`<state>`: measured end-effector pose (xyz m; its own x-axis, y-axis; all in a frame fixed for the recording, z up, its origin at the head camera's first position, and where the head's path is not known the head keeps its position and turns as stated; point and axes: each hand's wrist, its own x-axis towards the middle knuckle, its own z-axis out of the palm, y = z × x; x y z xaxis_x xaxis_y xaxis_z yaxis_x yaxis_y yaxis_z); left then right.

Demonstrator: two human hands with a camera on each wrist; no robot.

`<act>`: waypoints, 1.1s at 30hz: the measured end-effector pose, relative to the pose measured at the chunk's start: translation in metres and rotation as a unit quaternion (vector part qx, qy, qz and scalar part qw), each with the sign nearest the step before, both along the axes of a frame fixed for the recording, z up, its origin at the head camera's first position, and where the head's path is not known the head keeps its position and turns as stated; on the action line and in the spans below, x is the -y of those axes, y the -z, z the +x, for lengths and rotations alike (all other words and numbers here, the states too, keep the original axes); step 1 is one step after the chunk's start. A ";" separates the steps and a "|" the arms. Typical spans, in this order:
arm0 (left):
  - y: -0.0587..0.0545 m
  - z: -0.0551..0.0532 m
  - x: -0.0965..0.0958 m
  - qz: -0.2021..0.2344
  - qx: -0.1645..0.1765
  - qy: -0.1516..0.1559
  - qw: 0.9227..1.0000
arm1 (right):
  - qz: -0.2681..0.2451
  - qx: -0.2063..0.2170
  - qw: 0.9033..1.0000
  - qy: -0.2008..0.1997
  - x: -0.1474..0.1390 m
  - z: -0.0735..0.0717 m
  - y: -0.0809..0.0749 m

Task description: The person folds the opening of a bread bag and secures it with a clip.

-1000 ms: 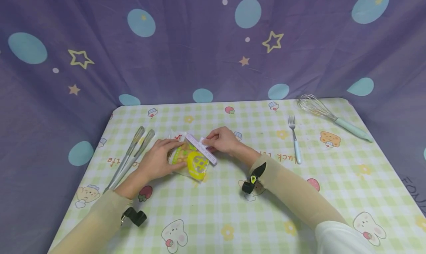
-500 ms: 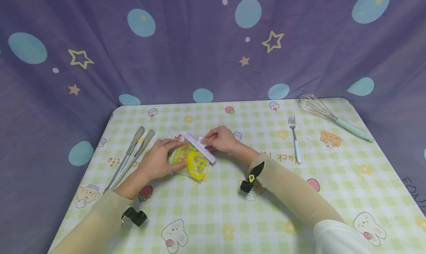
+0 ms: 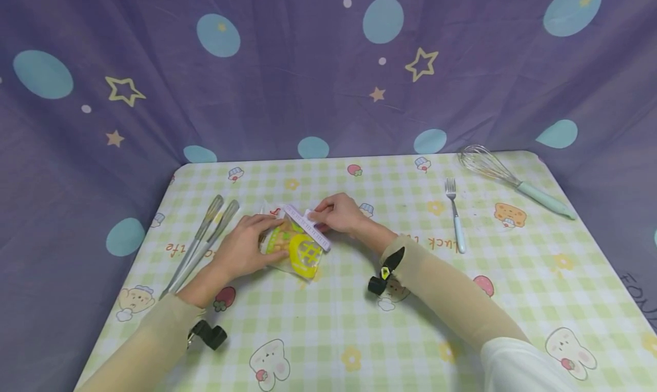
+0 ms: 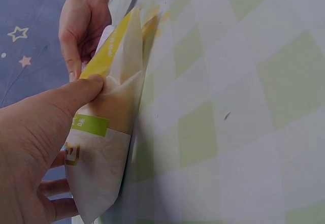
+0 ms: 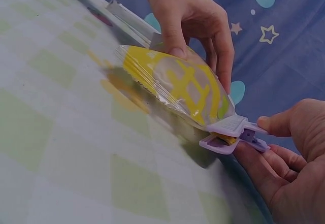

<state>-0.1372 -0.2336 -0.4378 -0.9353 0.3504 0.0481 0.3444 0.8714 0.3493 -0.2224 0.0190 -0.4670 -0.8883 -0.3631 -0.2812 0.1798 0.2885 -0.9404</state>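
Note:
A plastic food bag (image 3: 305, 255) with yellow and green print lies tilted on the table, left of centre in the head view. My left hand (image 3: 245, 245) grips it between thumb and fingers, the thumb on its printed face in the left wrist view. A pale purple bag clip (image 3: 308, 227) sits across the bag's right end. My right hand (image 3: 340, 215) pinches the clip's handle tabs, thumb above and fingers below in the right wrist view. There, a bit of yellow bag (image 5: 172, 87) edge shows between the clip's (image 5: 233, 132) two bars. The bag's contents look brownish and are hard to identify.
Two long metal utensils with pale handles, perhaps tongs (image 3: 205, 238), lie left of my left hand. Farther right are a fork (image 3: 454, 215) with a light blue handle and a whisk (image 3: 513, 181) with a mint handle. A purple curtain (image 3: 277, 95) hangs behind the checked table (image 3: 328, 335).
My right hand and the clip have shifted slightly left and up along the bag's end. The left hand and the bag stay nearly still.

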 end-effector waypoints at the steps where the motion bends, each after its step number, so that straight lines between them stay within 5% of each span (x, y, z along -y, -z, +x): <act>1: 0.000 0.000 0.000 0.000 0.000 0.000 1.000 | 0.002 0.001 1.000 0.000 0.000 -0.001 0.000; 33: 0.002 -0.001 0.000 -0.002 0.003 -0.007 1.000 | 0.029 -0.015 0.999 -0.013 0.007 -0.011 0.000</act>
